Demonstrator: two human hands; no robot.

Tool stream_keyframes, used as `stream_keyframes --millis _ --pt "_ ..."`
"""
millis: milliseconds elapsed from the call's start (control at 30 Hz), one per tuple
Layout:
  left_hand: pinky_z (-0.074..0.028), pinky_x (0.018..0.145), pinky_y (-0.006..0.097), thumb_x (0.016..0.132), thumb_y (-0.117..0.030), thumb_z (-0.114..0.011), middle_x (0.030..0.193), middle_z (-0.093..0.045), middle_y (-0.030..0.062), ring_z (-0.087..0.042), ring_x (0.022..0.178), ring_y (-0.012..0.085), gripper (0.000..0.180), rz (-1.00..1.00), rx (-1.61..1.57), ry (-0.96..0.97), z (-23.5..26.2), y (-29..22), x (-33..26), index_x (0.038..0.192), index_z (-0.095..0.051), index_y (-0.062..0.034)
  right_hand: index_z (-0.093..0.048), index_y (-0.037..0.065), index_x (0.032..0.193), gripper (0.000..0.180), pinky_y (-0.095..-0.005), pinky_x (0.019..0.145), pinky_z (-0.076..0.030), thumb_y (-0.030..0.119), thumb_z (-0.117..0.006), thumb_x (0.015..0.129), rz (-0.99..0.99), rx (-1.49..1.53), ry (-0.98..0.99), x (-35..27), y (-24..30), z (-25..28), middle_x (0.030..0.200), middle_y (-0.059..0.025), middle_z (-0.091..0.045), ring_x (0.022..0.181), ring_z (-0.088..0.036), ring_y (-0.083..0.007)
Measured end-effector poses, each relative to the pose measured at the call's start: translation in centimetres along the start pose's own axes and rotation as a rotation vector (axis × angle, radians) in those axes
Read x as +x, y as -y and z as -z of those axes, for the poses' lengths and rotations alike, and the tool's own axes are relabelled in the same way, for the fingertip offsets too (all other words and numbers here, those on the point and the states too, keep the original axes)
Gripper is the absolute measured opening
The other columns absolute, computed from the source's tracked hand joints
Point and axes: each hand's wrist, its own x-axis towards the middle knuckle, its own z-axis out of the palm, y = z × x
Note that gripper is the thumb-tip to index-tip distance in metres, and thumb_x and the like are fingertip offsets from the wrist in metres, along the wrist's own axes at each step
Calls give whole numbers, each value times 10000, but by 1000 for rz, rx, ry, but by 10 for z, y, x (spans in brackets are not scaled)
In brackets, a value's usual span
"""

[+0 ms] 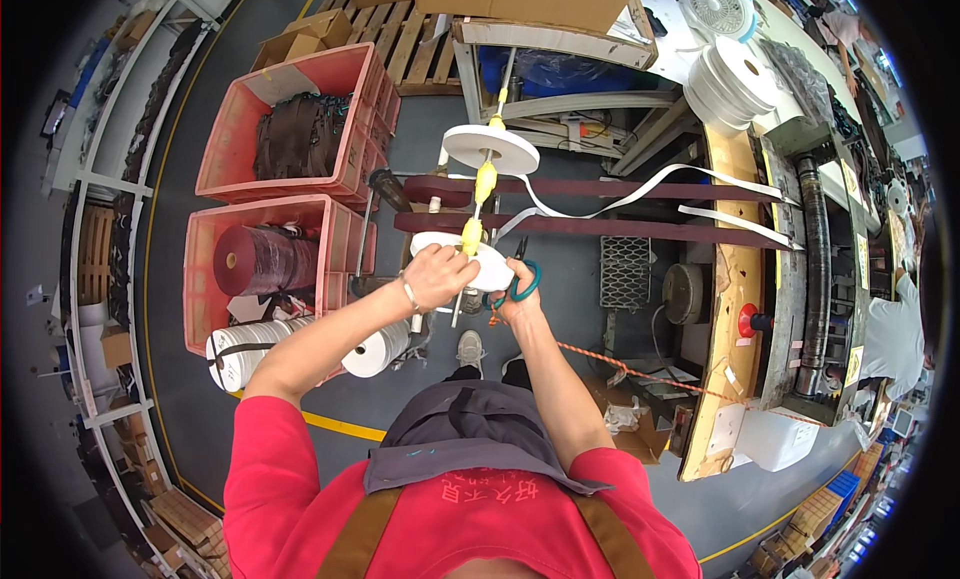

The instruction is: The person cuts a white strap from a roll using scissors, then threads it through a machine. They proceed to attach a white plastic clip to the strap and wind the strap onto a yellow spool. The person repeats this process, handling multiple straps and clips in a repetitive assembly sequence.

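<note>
My left hand (440, 278) is closed on the near white reel (489, 270), its fingertips beside a yellow-wrapped piece (471, 236) on the metal rod. At the reel's right edge, my right hand (519, 297) holds scissors with teal handles (534, 278), blades pointing away from me. Some of its fingers are hidden by the reel and handles. Farther along the same rod sits a second white reel (491, 150), with another yellow wrapping (485, 184) between the two. White tape (640, 191) runs from the far reel to the machine at right, above dark maroon bands (620, 228).
Two pink crates (350, 129) stand at left, the nearer containing a maroon roll (265, 260). White rolls (375, 349) lie beside it. An orange cord (650, 377) stretches toward the wooden-edged machine (735, 359) on the right. A metal-framed table (560, 34) stands ahead.
</note>
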Motion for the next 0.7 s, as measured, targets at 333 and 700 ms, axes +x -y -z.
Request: stream_keyframes --millis 333,700 --pt "-458 634 359 674 -55 -549 720 -571 33 -563 716 225 212 85 -182 64 4 38 37 877 -572 -110 -520 57 871 248 -209 319 -349 266 -591 758 43 52 23 6 12 -15 742 -77 -567 580 -558 -187" --pt "-437 712 374 662 -24 -554 841 -593 73 -554 817 263 221 140 -140 50 -12 84 67 872 -559 -94 -477 94 1046 338 -196 305 -328 48 -564 723 57 -231 159 -57 67 46 786 -124 -569 619 -616 -230"
